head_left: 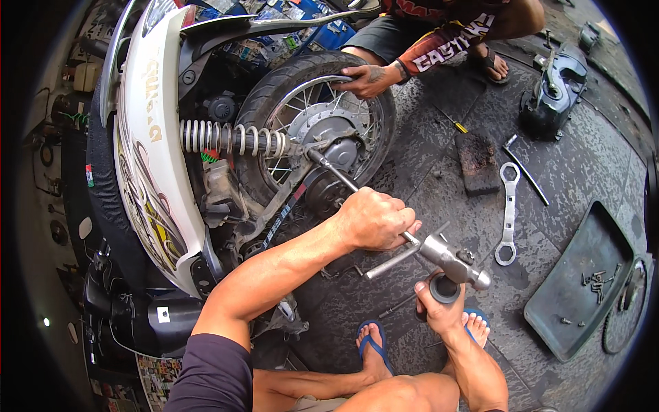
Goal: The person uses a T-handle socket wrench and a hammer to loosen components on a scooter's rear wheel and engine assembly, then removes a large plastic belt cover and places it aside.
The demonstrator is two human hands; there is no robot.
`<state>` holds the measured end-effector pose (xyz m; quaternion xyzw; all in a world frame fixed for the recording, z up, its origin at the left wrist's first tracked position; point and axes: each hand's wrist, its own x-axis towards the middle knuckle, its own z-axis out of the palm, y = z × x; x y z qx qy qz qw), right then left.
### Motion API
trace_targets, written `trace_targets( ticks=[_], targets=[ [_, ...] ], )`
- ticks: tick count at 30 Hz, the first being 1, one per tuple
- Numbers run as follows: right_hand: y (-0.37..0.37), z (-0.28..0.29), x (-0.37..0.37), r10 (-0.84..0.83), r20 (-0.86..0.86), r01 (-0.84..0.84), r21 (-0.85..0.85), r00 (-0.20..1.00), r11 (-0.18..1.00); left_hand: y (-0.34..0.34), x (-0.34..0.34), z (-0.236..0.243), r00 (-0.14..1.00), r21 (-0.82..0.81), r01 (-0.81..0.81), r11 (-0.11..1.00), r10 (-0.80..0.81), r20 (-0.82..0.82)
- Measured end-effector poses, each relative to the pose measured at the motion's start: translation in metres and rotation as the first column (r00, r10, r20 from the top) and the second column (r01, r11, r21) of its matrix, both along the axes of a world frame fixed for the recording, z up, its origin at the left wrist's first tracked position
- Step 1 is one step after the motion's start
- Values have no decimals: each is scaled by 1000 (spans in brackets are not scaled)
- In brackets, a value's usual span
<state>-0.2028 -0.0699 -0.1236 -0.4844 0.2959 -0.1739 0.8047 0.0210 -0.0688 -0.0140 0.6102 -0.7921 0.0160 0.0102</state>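
My left hand (374,220) is closed on a long steel T-handle wrench (343,178), whose far end meets the scooter at the lower end of the coiled shock (233,141), beside the rear wheel hub (341,152). My right hand (443,316) grips a steel ball-peen hammer (454,261) upright by its dark handle, the head near the wrench's crossbar. The white scooter (151,178) stands at the left with its rear wheel (261,103) exposed. A co-worker's hand (364,81) rests on the top of that wheel's rim.
The co-worker (439,27) is at the top. On the dark floor at the right lie a screwdriver (458,127), a blackened block (476,163), a large ring spanner (508,213), an angled wrench (528,172), a removed part (552,93) and a tray (549,316) with bolts. My sandalled feet (371,347) are below.
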Motion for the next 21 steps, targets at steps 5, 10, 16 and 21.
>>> trace_targets(
  ticks=[5,10,16,21],
  targets=[
    [-19,9,-31,-239,251,211,134,938,968,1,2,-5,1000,-20,-14,1000,15,13],
    [-5,2,-15,-342,716,427,68,608,902,-1,3,-5,1000,-53,-24,998,23,-4],
    [2,-12,-12,-99,-15,95,-170,995,981,-1,1,1,1000,-26,-6,1000,6,8],
    [-16,6,-40,-283,751,420,8,597,908,1,5,-4,1000,-31,-26,999,26,6]
  ],
)
